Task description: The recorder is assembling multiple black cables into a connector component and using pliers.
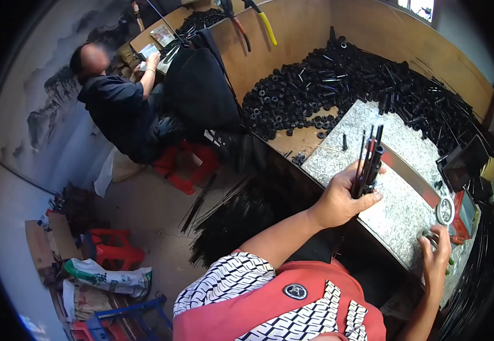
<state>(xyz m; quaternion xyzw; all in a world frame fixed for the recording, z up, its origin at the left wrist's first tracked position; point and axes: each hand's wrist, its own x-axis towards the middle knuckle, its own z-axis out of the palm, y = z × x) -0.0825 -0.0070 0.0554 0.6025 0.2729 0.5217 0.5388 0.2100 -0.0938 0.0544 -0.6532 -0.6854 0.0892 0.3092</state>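
My left hand (341,196) is closed around a bundle of thin black rods and tubes (370,162), held upright above the speckled grey board (346,128). At the board's right end my right hand (437,253) has its fingers curled in, with something small and dark at the fingertips that I cannot make out. Just beyond those fingers stands a small white round dish (445,211). A flat metal strip (409,176) lies across the board between my hands. On the board's far left part a short black pin (345,142) stands upright.
A heap of black tubular parts (315,85) fills the wood-walled bench behind the board. Beside the dish sits a red open box (464,216). Bundles of black rods (235,221) lie on the floor at left. Another person (116,102) sits far left, near red stools (113,247).
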